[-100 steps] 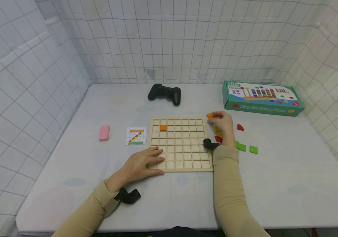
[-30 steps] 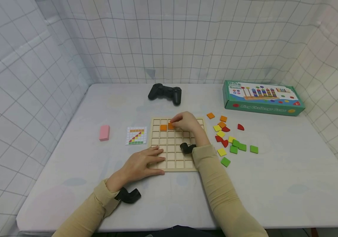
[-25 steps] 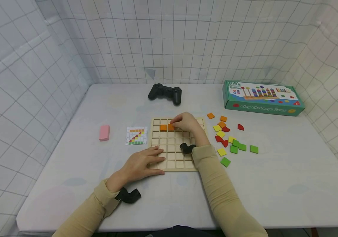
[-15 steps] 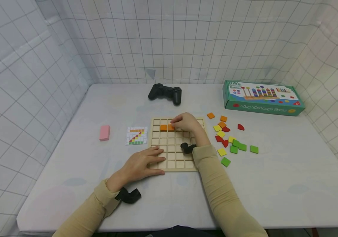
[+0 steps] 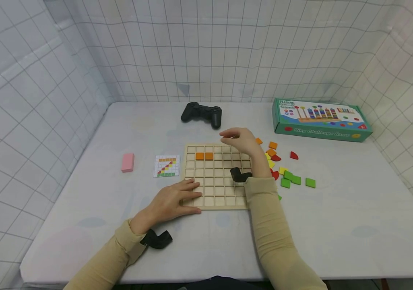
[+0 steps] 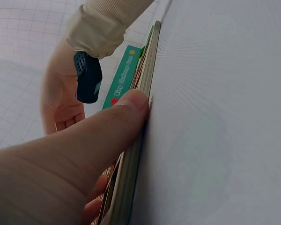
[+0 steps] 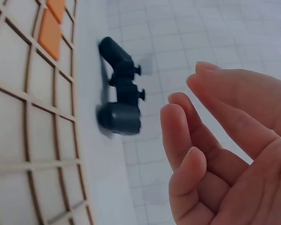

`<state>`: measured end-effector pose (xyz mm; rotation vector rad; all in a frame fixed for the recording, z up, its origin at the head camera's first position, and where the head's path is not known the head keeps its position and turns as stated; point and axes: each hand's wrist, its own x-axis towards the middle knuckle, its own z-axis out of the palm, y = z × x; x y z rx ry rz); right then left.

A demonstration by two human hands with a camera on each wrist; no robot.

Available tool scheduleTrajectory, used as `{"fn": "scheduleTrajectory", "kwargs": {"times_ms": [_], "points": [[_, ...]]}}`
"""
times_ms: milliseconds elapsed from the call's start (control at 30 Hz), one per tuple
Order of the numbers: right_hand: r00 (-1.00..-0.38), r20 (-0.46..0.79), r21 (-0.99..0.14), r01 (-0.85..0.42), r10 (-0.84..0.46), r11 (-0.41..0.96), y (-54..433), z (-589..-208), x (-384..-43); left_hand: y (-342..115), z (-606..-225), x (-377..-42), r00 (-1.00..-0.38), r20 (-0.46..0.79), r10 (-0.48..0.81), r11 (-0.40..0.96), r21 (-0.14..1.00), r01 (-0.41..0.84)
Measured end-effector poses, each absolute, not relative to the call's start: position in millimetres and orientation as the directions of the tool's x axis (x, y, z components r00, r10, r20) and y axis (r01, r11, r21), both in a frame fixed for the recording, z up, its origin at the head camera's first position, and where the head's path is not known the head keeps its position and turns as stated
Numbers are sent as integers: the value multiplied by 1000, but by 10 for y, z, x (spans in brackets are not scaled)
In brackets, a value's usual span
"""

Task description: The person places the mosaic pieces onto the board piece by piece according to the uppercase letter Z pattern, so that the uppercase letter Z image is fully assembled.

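A wooden grid board (image 5: 224, 181) lies on the table with two orange square tiles (image 5: 209, 156) side by side in its upper-left cells. My left hand (image 5: 168, 203) rests on the board's lower-left corner, fingers spread over the cells. In the left wrist view its thumb (image 6: 126, 105) touches the board's side edge. My right hand (image 5: 240, 141) is raised over the board's upper-right part. Its fingers are loosely bent in the right wrist view, with nothing between thumb and fingertips. A pattern card (image 5: 166, 166) with orange, red, yellow and green cells lies left of the board.
Loose orange tiles (image 5: 273, 145), red quarter-circles (image 5: 294, 155), yellow tiles (image 5: 283, 170) and green tiles (image 5: 310, 183) are scattered right of the board, some behind the right arm. A black game controller (image 5: 201, 114), a green game box (image 5: 322, 121) and a pink block (image 5: 128, 162) stand around.
My right hand brought an orange tile from the right-hand pile, set it beside the first one, let go, and rose back and to the right. The left hand stayed put.
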<state>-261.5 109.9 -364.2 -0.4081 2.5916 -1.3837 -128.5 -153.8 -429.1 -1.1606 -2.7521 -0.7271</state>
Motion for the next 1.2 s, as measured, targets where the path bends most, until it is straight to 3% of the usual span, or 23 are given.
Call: {"fn": "scheduleTrajectory", "kwargs": {"times_ms": [267, 633, 1200], "points": [[-977, 54, -861, -150, -206, 486, 1394, -3510, -2526, -1535, -4287, -1283, -712, 243, 659, 597, 408, 691], [-997, 66, -918, -75, -37, 391, 1767, -3490, -2434, -1540, -4292, -1283, -708, 254, 659, 593, 405, 696], [-995, -11, -918, 50, 101, 394, 2058, -3729, -2453, -1538, -4295, -1285, -708, 254, 659, 590, 409, 696]]}}
